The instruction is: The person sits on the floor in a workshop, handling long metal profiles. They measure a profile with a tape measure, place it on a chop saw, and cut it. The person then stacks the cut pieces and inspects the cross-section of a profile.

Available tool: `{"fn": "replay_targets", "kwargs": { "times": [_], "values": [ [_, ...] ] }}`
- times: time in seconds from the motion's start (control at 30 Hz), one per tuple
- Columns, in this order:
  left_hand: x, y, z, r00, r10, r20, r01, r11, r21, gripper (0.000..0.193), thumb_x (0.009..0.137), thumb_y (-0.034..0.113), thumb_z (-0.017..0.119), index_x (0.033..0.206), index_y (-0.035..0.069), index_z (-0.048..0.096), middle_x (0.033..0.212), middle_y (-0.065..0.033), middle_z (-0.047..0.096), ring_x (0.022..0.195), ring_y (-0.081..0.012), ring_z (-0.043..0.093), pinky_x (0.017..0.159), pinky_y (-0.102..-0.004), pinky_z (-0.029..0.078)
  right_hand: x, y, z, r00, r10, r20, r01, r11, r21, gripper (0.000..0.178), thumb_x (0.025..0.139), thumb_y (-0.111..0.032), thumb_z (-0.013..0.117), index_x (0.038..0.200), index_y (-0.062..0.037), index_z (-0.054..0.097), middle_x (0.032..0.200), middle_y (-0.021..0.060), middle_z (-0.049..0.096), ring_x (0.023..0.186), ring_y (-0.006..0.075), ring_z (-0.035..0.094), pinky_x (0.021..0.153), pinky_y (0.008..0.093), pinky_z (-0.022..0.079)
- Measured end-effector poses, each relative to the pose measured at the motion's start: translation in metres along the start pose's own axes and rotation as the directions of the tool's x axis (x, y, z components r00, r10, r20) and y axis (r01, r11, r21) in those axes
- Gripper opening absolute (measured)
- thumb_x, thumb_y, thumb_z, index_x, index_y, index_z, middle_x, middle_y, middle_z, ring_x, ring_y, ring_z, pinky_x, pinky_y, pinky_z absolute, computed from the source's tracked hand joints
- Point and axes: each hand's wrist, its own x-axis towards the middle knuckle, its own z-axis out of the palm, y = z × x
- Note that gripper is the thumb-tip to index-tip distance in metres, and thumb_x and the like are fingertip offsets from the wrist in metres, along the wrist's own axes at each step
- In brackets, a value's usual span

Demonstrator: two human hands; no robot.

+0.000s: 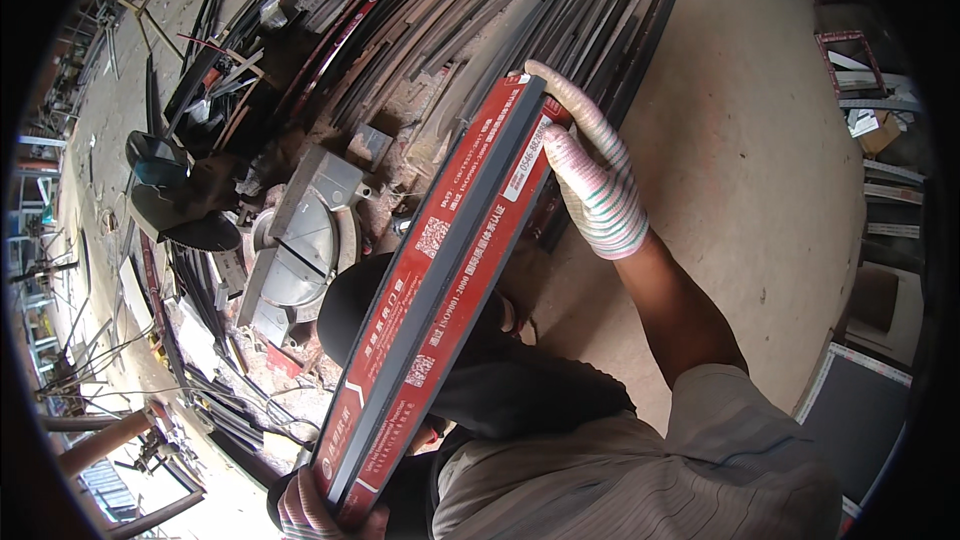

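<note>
Across the middle of the head view slants a straight dark grey frame profile (428,275), its faces covered in red printed protective film. My right hand (598,175), in a white knit glove with coloured stripes, grips the upper end, with fingers over its edge. At the lower end my left hand (308,508), also gloved, is wrapped round the profile; part of it is cut off by the lower rim. Left of the profile stands a mitre saw with a round metal table (305,230). Its dark saw head (185,190) is tilted away from the table.
Long dark profiles (600,15) lie heaped on the floor beyond my hands. Sawdust and offcuts (375,145) surround the saw. At the far right, framed panels (855,420) and a cardboard box (880,132) line the wall side. A brown beam (105,443) is at the lower left.
</note>
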Motion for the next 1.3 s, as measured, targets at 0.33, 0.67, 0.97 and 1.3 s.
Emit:
{"fn": "replay_targets", "kwargs": {
  "times": [0.33,0.67,0.97,1.3],
  "values": [
    [-0.006,-0.006,0.006,1.000,-0.012,0.000,0.012,1.000,0.010,0.088,0.080,0.051,0.083,0.141,-0.005,0.053,0.116,-0.0250,0.062,0.101,-0.0457,0.061,0.090,-0.0567,0.049,0.000,0.005,-0.004,0.999,-0.042,-0.029,0.042,0.999,-0.017,0.051,0.101,-0.020,0.063,0.148,-0.0047,0.053,0.138,0.0072,0.062,0.128,0.0144,0.054,0.114,0.0331,0.041],
    [-0.012,-0.008,0.012,0.999,-0.035,-0.028,0.035,0.999,0.001,0.089,0.077,0.044,0.087,0.143,-0.004,0.052,0.119,-0.0245,0.060,0.105,-0.0460,0.059,0.093,-0.0574,0.047,0.000,0.004,-0.005,0.999,-0.034,-0.036,0.032,0.998,-0.049,0.047,0.100,-0.018,0.064,0.145,-0.0030,0.057,0.125,0.0034,0.066,0.113,0.0087,0.058,0.102,0.0275,0.047],
    [-0.014,-0.007,0.012,0.999,-0.042,-0.023,0.041,0.999,-0.011,0.087,0.075,0.034,0.089,0.144,-0.004,0.052,0.124,-0.0246,0.059,0.110,-0.0454,0.058,0.094,-0.0569,0.048,0.000,0.007,-0.009,1.000,-0.018,-0.026,0.017,1.000,-0.025,0.046,0.101,-0.018,0.065,0.144,-0.0046,0.058,0.122,0.0012,0.067,0.106,0.0060,0.059,0.094,0.0244,0.051],
    [-0.015,-0.009,0.011,0.999,-0.052,0.016,0.053,0.996,-0.074,0.088,0.075,0.023,0.089,0.148,-0.005,0.047,0.130,-0.0262,0.055,0.115,-0.0451,0.057,0.096,-0.0542,0.050,-0.001,0.007,-0.013,0.999,-0.020,-0.027,0.020,1.000,-0.006,0.042,0.103,-0.019,0.064,0.142,-0.0045,0.060,0.128,0.0020,0.067,0.107,0.0056,0.059,0.094,0.0238,0.051]
  ]
}}
